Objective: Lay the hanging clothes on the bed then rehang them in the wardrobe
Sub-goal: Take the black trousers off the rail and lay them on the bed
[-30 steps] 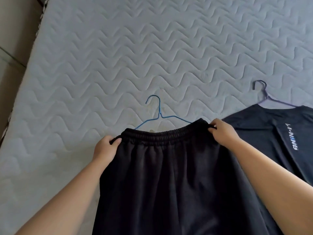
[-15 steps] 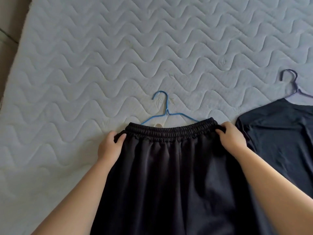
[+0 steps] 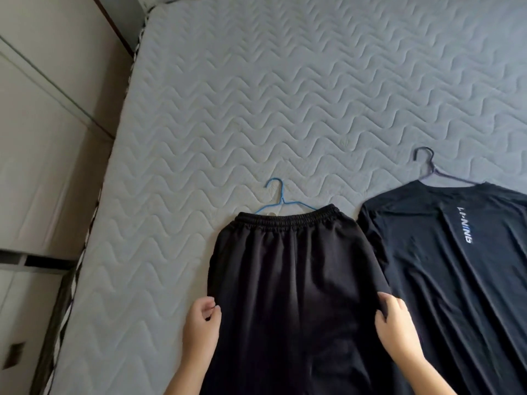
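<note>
Black trousers (image 3: 296,266) with an elastic waistband lie flat on the grey quilted bed (image 3: 256,95), and a blue wire hanger (image 3: 278,195) sticks out above the waistband. My left hand (image 3: 201,323) sits at the trousers' left side edge, its curled fingers pinching the fabric. At the right side edge, my right hand (image 3: 395,326) grips the cloth. To the right, touching the trousers, lies a dark T-shirt (image 3: 456,275) with white lettering, on a purple hanger (image 3: 430,166).
The bed's left edge (image 3: 94,223) runs diagonally, with pale panelled doors or a wall (image 3: 42,138) beyond it. Bare mattress stretches behind and to the left of the clothes.
Both hands have left the waistband and slid down the trousers' sides toward me. The trousers now lie flat. The view has pulled back and shows the bed's left edge.
</note>
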